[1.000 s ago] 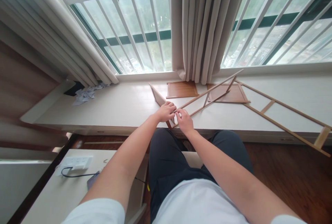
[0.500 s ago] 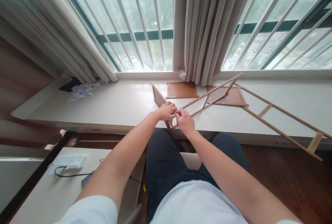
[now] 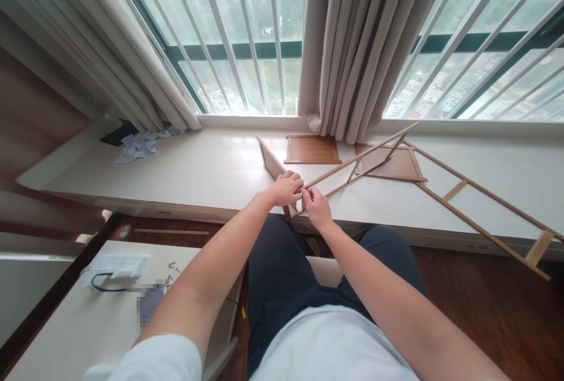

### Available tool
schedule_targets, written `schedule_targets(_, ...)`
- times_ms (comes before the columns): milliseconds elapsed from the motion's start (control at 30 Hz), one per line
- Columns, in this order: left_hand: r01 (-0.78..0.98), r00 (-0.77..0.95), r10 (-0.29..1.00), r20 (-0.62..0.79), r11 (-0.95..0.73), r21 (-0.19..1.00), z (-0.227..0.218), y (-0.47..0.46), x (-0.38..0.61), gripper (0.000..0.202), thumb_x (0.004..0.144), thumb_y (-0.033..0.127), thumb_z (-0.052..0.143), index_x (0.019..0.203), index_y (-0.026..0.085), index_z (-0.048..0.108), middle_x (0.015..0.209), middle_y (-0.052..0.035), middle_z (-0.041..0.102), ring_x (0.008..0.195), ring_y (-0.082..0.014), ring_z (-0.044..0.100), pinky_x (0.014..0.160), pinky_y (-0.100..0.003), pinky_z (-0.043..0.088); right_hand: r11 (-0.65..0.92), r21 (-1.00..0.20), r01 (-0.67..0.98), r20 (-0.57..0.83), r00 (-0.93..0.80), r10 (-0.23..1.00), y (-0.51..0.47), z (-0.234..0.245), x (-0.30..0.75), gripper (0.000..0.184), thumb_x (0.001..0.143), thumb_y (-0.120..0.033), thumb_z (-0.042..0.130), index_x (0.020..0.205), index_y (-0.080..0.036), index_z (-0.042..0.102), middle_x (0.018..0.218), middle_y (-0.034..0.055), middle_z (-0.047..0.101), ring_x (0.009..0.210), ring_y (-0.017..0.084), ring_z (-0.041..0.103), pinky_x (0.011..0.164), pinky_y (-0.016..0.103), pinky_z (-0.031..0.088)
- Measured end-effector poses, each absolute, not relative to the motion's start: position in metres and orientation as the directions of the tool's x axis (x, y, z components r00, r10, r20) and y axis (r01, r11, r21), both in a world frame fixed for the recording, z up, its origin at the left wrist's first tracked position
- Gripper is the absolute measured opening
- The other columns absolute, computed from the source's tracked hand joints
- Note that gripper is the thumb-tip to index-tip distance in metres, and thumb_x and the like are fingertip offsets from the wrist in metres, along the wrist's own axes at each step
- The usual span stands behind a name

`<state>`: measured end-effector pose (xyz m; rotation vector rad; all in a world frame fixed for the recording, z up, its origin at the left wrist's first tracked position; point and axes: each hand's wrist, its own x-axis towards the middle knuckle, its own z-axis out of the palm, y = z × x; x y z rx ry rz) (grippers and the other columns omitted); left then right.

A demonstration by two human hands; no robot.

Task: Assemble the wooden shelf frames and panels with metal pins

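Observation:
My left hand [image 3: 285,188] is wrapped over the near corner where a slim wooden frame [image 3: 352,160] meets a tilted wooden panel [image 3: 269,159]. Close beside it, my right hand [image 3: 316,207] is closed in a pinch at the same corner; whatever its fingertips hold is too small and hidden to make out. The frame has two long rails joined by short crosspieces and slants away to the right over the white ledge [image 3: 211,169]. My fingers cover the joint itself.
A flat brown panel [image 3: 314,150] and another panel [image 3: 408,163] lie behind the frame. A second ladder-like frame [image 3: 456,190] juts past the ledge's right front edge. Paper scraps [image 3: 136,149] lie far left. Small screw-like pieces [image 3: 170,280] and a power strip [image 3: 118,266] rest on the side table.
Both hands stay at the frame's corner, with the right fingers shifted slightly. The camera view has tilted a little, and small pieces on the side table now show beside my left arm.

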<state>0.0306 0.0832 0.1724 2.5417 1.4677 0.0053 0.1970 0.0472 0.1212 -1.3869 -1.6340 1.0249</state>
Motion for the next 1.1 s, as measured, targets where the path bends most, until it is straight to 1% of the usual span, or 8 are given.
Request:
schedule_targets(133,0.848,0.518,0.852,-0.082,-0.498,0.178,0.169,0.0836,0.0315,0.023,0.095,0.039,0.051,0.099,0.02,0.063,0.119,-0.0128,0.06,0.121,-0.0338,0.048,0.097,-0.05,0.046,0.16,-0.874,0.459,0.108,-0.137,0.985,0.0427,0.1237,0.1971,0.027,0.098,-0.046,0.048,0.089,-0.025,0.062,0.077,0.0009,0.069,0.069,0.019,0.06,0.07,0.029,0.043)
schedule_targets(367,0.823,0.549,0.835,-0.035,-0.532,0.201,0.1675,0.084,0.028,0.02,0.092,0.035,0.054,0.098,0.018,0.064,0.108,-0.0122,0.06,0.111,-0.0312,0.049,0.106,-0.047,0.042,0.066,-0.892,0.448,-0.019,-0.183,0.983,0.0442,0.1249,0.1924,0.047,0.104,-0.047,0.028,0.071,-0.026,0.054,0.066,0.0035,0.064,0.069,0.021,0.062,0.066,0.029,0.045)
schedule_targets(567,0.825,0.549,0.835,-0.033,-0.535,0.18,0.1669,0.0857,0.0273,0.022,0.092,0.036,0.055,0.1,0.017,0.065,0.107,-0.0125,0.06,0.109,-0.0317,0.049,0.106,-0.046,0.043,0.132,-0.866,0.482,0.07,-0.146,0.987,0.0402,0.1244,0.1967,0.029,0.1,-0.049,0.045,0.096,-0.025,0.062,0.076,0.0002,0.068,0.07,0.02,0.062,0.07,0.028,0.045)
schedule_targets(700,0.826,0.547,0.836,-0.034,-0.532,0.187,0.1681,0.0864,0.0274,0.021,0.091,0.034,0.056,0.1,0.017,0.065,0.106,-0.0128,0.06,0.108,-0.0318,0.049,0.105,-0.047,0.043,0.151,-0.858,0.491,0.087,-0.151,0.985,0.0436,0.125,0.1927,0.032,0.101,-0.042,0.039,0.086,-0.025,0.062,0.072,0.0009,0.067,0.069,0.02,0.061,0.07,0.029,0.044)
schedule_targets(800,0.832,0.536,0.843,-0.047,-0.518,0.198,0.1705,0.0862,0.0275,0.019,0.09,0.033,0.057,0.098,0.017,0.065,0.105,-0.0129,0.06,0.109,-0.032,0.049,0.105,-0.047,0.043,0.027,-0.912,0.41,-0.038,-0.149,0.988,0.0472,0.1231,0.1895,0.04,0.103,-0.043,0.032,0.078,-0.025,0.059,0.064,0.0013,0.063,0.061,0.02,0.06,0.064,0.029,0.046)
schedule_targets(867,0.834,0.533,0.844,-0.056,-0.513,0.204,0.1713,0.0862,0.0272,0.018,0.089,0.032,0.057,0.098,0.017,0.064,0.105,-0.0127,0.06,0.109,-0.0322,0.049,0.105,-0.047,0.043,-0.028,-0.93,0.366,-0.086,-0.143,0.986,0.0478,0.1208,0.1898,0.043,0.104,-0.046,0.03,0.082,-0.025,0.059,0.062,0.0008,0.062,0.058,0.02,0.06,0.061,0.029,0.046)
schedule_targets(1000,0.828,0.54,0.84,-0.053,-0.519,0.212,0.1693,0.0876,0.0255,0.018,0.088,0.032,0.057,0.098,0.018,0.064,0.105,-0.0127,0.06,0.111,-0.0324,0.049,0.106,-0.048,0.042,0.05,-0.916,0.399,0.006,-0.111,0.994,0.0454,0.1186,0.1931,0.029,0.098,-0.05,0.047,0.098,-0.025,0.061,0.072,-0.0002,0.068,0.067,0.02,0.064,0.065,0.029,0.047)
schedule_targets(1100,0.823,0.547,0.836,-0.041,-0.527,0.212,0.1669,0.0889,0.0242,0.019,0.088,0.032,0.057,0.098,0.018,0.065,0.105,-0.0128,0.06,0.112,-0.0326,0.049,0.106,-0.048,0.042,0.105,-0.891,0.442,0.047,-0.141,0.989,0.0446,0.121,0.1926,0.027,0.098,-0.047,0.045,0.094,-0.026,0.062,0.075,0.0004,0.069,0.072,0.021,0.064,0.068,0.028,0.046)
